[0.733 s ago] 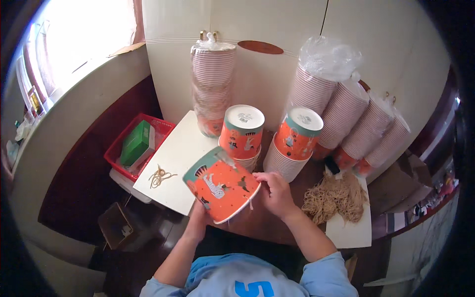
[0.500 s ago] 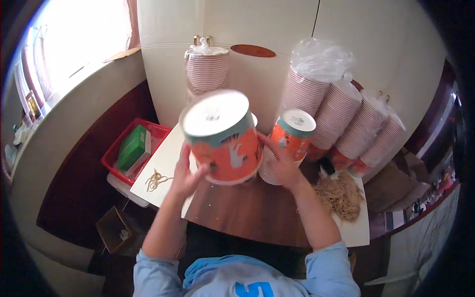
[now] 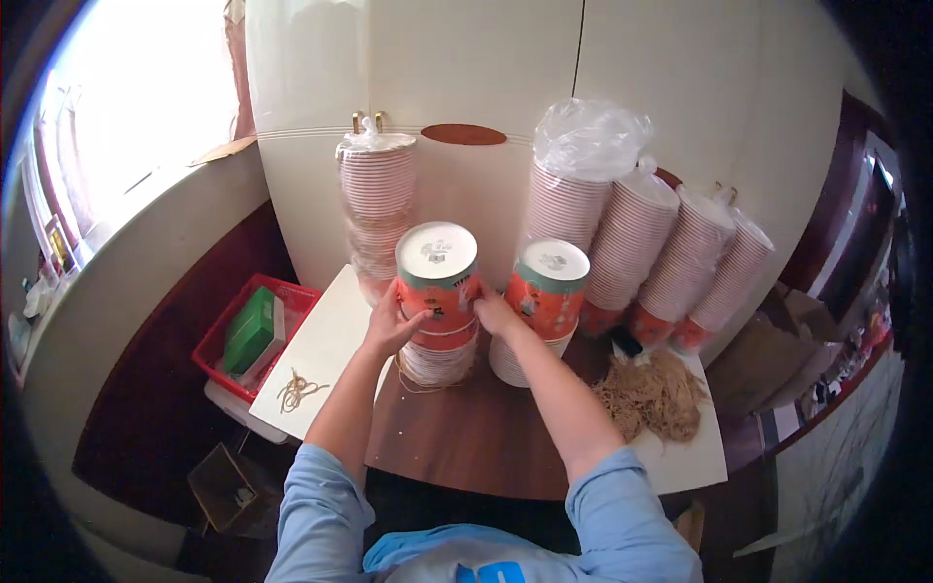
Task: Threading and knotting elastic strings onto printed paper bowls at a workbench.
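An orange and teal paper bucket point(image 3: 442, 301) sits upside down on top of a nested stack of buckets point(image 3: 437, 363), white base upward. My left hand point(image 3: 392, 326) grips its left side, thumb across the front. On the opposite side my right hand point(image 3: 495, 307) holds it, with some fingers hidden behind the wall. To the right stands another upside-down bucket stack point(image 3: 530, 361), topped by a matching printed bucket point(image 3: 547, 293); my right forearm passes in front of it.
Tall plastic-wrapped bucket stacks point(image 3: 627, 233) line the back right; another wrapped stack point(image 3: 377, 194) stands behind my left hand. Tangled tan twine point(image 3: 656, 398) lies at right, loose strands point(image 3: 298, 391) at left. A red basket point(image 3: 303, 303) holds a green box point(image 3: 255, 332). Cabinet doors point(image 3: 466, 58) close off the back.
Both hands have lowered the bucket and moved it away from me, onto the left stack. It was held up in the air closer to me before. The view has shifted slightly.
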`<state>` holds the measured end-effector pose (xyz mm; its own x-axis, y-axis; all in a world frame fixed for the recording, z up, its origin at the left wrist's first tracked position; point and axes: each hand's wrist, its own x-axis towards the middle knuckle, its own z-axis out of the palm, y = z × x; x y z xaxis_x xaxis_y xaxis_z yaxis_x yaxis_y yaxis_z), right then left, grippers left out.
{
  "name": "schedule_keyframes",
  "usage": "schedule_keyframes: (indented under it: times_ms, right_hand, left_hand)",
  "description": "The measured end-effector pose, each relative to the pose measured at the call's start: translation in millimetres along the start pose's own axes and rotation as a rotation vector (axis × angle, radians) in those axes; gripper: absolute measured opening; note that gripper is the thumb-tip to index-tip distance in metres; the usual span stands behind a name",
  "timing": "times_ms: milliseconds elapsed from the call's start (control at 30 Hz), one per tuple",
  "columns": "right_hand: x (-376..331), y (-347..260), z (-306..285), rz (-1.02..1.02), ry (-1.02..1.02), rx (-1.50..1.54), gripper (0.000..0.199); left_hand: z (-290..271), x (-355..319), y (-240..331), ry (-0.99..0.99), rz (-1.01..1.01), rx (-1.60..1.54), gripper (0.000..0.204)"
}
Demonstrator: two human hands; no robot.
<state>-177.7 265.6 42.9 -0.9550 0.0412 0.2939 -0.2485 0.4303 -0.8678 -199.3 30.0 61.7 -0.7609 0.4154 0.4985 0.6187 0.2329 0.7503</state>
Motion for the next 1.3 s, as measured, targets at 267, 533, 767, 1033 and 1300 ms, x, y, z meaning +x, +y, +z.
schedule_keyframes:
  times_ms: [267, 533, 767, 1033, 1300]
  right_hand:
    - [-41, 0, 21, 0.228, 0.009, -0.286, 0.054]
    - [-94, -107, -94, -0.381, 0.609, -1.11, 0.042]
    - [-62, -78, -132, -0.43, 0.415, -0.933, 0.037]
    - [-63, -159, -167, -0.494, 0.476, -0.856, 0.027]
    - [-175, -208, -198, -0.682, 1.036, -0.186, 0.023]
  left_hand:
    - [20, -28, -23, -0.053, -0.339, 0.278, 0.095]
    - [64, -158, -20, 0.023, -0.02, 0.242, 0.058]
    - [101, -213, 9, -0.121, 0.043, 0.443, 0.051]
    - [99, -215, 14, -0.112, 0.075, 0.442, 0.044]
    - [99, -212, 13, -0.055, 0.101, 0.294, 0.04]
